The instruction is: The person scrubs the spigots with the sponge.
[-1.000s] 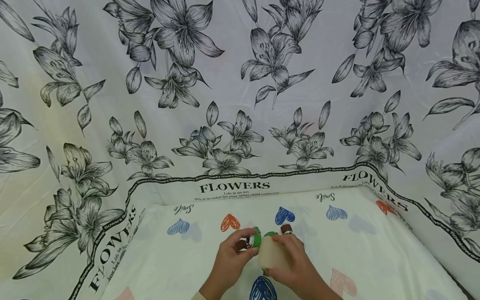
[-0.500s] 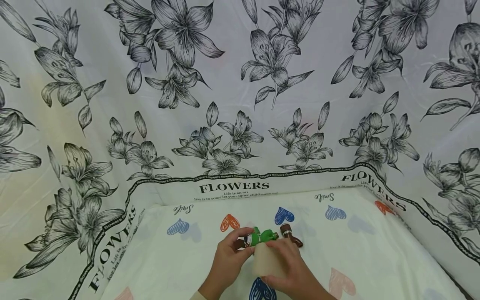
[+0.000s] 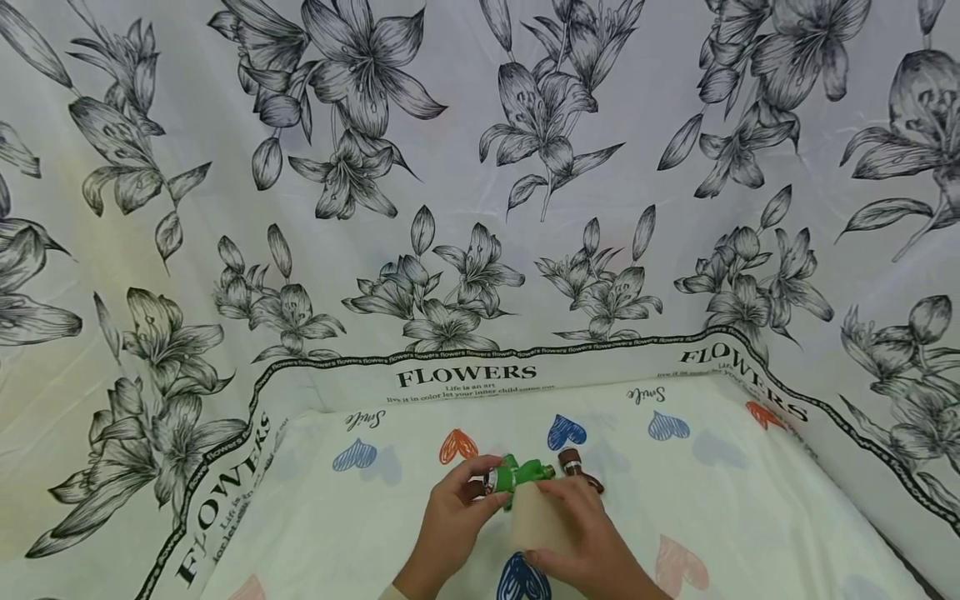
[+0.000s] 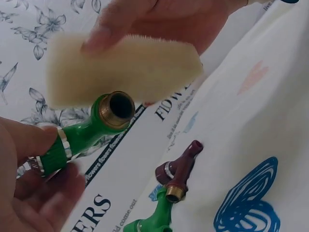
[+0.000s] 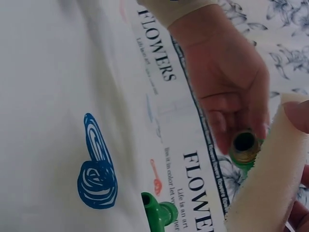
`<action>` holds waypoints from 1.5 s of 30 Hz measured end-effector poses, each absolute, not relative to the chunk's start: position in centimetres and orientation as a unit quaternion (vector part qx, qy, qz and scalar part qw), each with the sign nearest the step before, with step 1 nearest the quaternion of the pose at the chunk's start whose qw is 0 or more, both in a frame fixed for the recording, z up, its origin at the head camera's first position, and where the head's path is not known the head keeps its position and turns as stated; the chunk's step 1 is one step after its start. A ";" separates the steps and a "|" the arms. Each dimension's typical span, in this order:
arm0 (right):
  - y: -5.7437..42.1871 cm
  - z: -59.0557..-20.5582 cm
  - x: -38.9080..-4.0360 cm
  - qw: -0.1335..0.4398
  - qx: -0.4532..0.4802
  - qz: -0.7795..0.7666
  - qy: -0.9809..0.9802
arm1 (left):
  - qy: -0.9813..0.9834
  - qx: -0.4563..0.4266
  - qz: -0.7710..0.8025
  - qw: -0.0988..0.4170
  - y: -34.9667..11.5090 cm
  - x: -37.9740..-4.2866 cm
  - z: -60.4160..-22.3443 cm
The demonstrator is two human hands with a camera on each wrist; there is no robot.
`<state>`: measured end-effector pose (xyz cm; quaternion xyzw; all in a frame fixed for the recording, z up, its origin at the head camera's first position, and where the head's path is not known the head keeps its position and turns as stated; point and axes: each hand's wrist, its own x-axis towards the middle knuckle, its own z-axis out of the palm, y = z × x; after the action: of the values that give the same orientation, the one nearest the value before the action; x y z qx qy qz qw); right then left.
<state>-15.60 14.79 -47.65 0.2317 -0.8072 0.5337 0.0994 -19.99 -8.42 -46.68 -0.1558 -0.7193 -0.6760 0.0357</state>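
Note:
My left hand pinches a green tap by its ribbed collar, beside a silver ring. The tap's brass threaded mouth faces the left wrist camera. In my right hand is a thick beige sponge, gripped between thumb and fingers. The sponge lies close alongside the tap's threaded end and overlaps it in the right wrist view. Beyond the hands, a brown tap with a brass end lies on the white cloth. Next to it lies a second green tap, partly cut off by the frame edge.
A white cloth printed with hearts covers the table. Behind and at the sides hangs a white curtain with black lily drawings and a band of lettering.
The held green tap has turned, so more of its body shows pointing right. The sponge has shifted slightly down and left alongside it. Both hands keep their holds.

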 end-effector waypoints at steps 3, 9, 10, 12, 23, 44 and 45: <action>14.9 -47.0 -15.2 0.083 0.183 0.561 -0.803 | -0.744 -0.138 -0.652 0.044 -8.9 -20.3 -46.9; 15.2 -46.2 -15.0 0.033 0.120 0.608 -0.784 | -0.731 -0.097 -0.675 0.030 -9.6 -20.6 -47.0; 15.2 -46.2 -15.0 0.028 0.119 0.613 -0.781 | -0.725 -0.092 -0.682 0.027 -9.6 -20.6 -47.0; 15.2 -46.2 -14.9 0.024 0.124 0.616 -0.777 | -0.715 -0.089 -0.694 0.017 -9.6 -20.5 -47.0; 14.7 -45.3 -14.2 0.028 0.196 0.630 -0.751 | -0.630 -0.144 -0.757 -0.094 -9.9 -20.5 -47.3; 15.5 -45.1 -15.6 0.115 0.185 0.582 -0.784 | -0.623 -0.188 -0.752 -0.108 -9.5 -19.2 -46.4; 15.6 -45.0 -15.7 0.122 0.189 0.577 -0.785 | -0.623 -0.189 -0.752 -0.107 -9.4 -19.2 -46.4</action>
<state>-15.68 15.58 -45.04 0.1888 -0.7853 0.5770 0.1216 -19.20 -9.43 -46.41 -0.1886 -0.6228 -0.7518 -0.1069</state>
